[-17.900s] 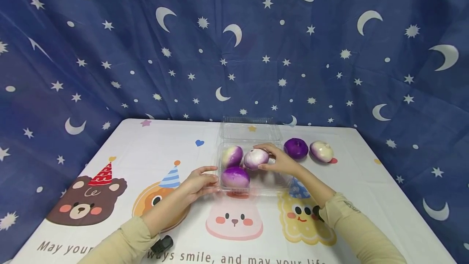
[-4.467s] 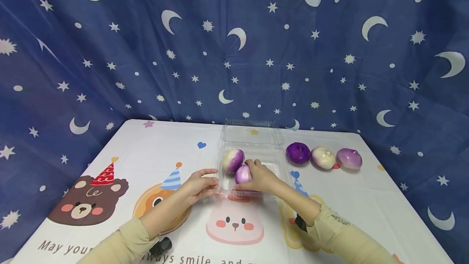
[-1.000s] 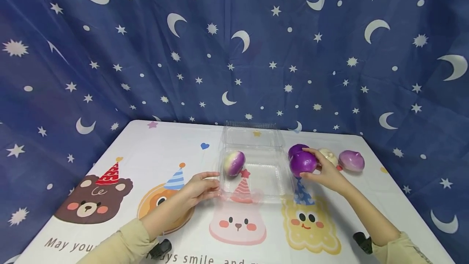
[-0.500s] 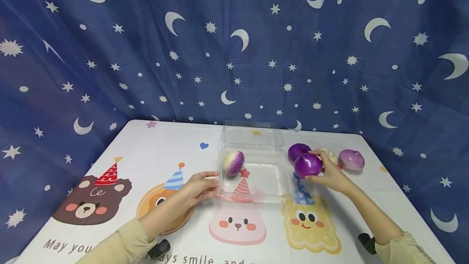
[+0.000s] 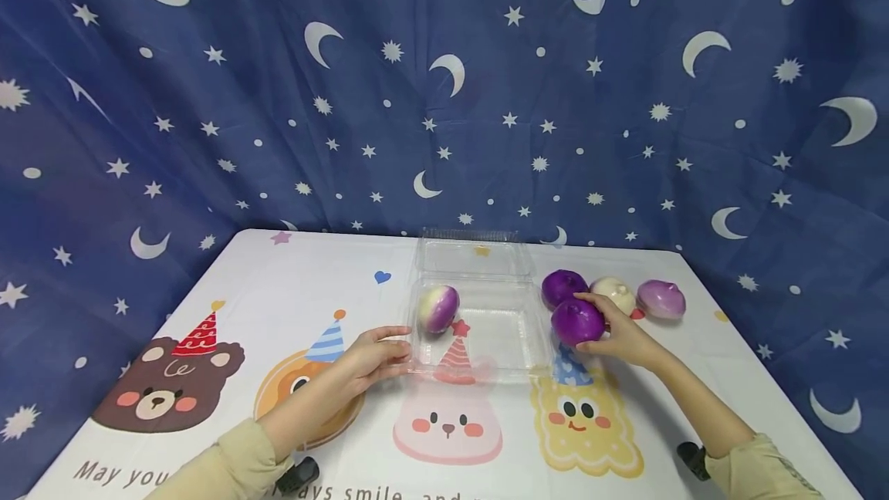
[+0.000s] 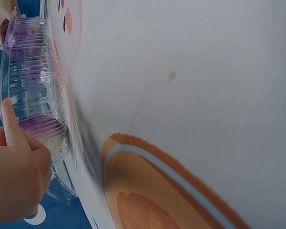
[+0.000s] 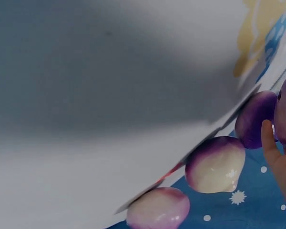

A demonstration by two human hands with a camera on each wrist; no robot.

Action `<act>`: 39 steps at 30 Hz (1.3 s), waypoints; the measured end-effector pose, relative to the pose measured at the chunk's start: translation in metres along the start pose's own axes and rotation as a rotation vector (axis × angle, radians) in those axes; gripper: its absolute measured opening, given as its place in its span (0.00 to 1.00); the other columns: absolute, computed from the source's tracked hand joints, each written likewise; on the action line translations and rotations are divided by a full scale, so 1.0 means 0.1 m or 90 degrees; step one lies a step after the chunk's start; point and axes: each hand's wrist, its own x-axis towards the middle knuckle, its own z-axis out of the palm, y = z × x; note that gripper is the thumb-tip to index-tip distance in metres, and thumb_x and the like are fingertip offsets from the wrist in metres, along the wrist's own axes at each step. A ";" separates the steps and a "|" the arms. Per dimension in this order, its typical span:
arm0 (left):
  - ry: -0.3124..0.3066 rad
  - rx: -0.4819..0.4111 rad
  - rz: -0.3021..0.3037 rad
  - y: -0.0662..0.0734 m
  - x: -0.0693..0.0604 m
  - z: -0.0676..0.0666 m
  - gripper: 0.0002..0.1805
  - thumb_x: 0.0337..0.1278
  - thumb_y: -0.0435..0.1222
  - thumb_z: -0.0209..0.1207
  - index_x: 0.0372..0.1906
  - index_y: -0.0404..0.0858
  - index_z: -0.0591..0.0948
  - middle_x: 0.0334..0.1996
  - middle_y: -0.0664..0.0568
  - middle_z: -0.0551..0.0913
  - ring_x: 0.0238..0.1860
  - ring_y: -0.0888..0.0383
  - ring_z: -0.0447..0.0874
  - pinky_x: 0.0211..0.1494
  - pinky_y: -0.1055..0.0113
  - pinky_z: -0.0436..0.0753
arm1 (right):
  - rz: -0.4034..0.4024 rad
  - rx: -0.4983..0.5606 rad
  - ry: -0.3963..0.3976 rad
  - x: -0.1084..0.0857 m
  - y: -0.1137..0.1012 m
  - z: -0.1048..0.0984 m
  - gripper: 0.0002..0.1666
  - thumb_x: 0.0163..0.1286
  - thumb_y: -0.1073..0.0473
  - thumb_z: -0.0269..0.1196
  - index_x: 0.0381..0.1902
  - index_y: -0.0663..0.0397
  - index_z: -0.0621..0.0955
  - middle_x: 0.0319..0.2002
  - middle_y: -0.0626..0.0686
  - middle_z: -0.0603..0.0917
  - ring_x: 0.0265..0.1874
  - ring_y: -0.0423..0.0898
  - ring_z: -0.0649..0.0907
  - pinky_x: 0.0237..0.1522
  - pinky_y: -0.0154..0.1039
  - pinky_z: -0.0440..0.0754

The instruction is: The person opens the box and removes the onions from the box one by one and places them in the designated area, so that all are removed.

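My right hand (image 5: 628, 336) grips a deep purple onion (image 5: 578, 322), just in front of another dark purple onion (image 5: 563, 288) on the table. Its lower side is hard to judge, so I cannot tell whether it touches the table. My left hand (image 5: 375, 357) holds the left edge of a clear plastic clamshell box (image 5: 503, 334); in the left wrist view the thumb of the left hand (image 6: 19, 176) lies against the box wall. Inside the box, at the left, sits a white-and-purple onion (image 5: 439, 309). The lid (image 5: 474, 258) lies folded back.
To the right of the dark onion stand a cream onion (image 5: 614, 295) and a pale purple onion (image 5: 661, 299) in a row. A white cartoon-print cloth (image 5: 326, 268) covers the table. Behind it hangs a blue curtain (image 5: 389, 176) with moons and stars.
Earlier, several onions were in the box; now one is there, and the pale purple one joined the row. Over the last second the held onion moved slightly nearer and lower. The left hand stayed.
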 end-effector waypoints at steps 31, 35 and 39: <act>0.002 -0.005 -0.007 -0.04 0.01 -0.03 0.25 0.60 0.23 0.51 0.63 0.26 0.65 0.32 0.50 0.75 0.29 0.63 0.76 0.39 0.70 0.89 | 0.008 0.043 -0.077 -0.06 0.14 0.05 0.47 0.52 0.63 0.70 0.65 0.72 0.59 0.59 0.77 0.65 0.56 0.71 0.70 0.48 0.51 0.85; -0.005 0.000 -0.005 -0.03 0.01 -0.03 0.25 0.60 0.23 0.51 0.64 0.27 0.64 0.31 0.52 0.75 0.29 0.63 0.76 0.39 0.71 0.89 | 0.017 0.046 -0.087 -0.05 0.15 0.04 0.47 0.53 0.63 0.70 0.66 0.71 0.59 0.60 0.78 0.63 0.57 0.72 0.70 0.49 0.52 0.85; -0.008 -0.003 -0.004 -0.02 0.00 -0.03 0.25 0.60 0.23 0.51 0.64 0.27 0.64 0.32 0.52 0.75 0.30 0.63 0.76 0.40 0.70 0.89 | 0.033 0.050 -0.095 -0.04 0.16 0.03 0.47 0.54 0.62 0.70 0.66 0.70 0.59 0.60 0.77 0.62 0.57 0.72 0.70 0.49 0.51 0.85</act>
